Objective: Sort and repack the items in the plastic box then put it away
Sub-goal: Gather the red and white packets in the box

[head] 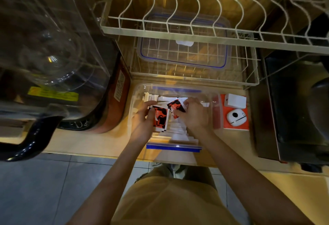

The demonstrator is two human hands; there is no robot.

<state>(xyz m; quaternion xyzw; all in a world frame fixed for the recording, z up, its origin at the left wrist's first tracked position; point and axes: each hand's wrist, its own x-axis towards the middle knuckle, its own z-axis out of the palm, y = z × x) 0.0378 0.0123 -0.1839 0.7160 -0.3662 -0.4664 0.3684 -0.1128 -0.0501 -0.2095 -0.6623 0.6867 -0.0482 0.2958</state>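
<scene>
A clear plastic box (pixel 216 108) with blue clips stands open on the wooden counter, filled with rows of white sachets (pixel 179 132). Both hands are inside it. My left hand (pixel 142 119) holds a stack of red-and-black sachets (pixel 161 118) upright at the box's left side. My right hand (pixel 193 115) pinches another red-and-black sachet (pixel 175 106) just right of that stack. The box's clear lid (pixel 183 53) with a blue seal lies on the lower wire shelf behind the box.
A white wire dish rack (pixel 178 30) overhangs the counter behind the box. A large blender jug (pixel 49 50) stands to the left. An orange box (pixel 235 112) with white devices sits right of the plastic box. A dark appliance (pixel 293 109) is at far right.
</scene>
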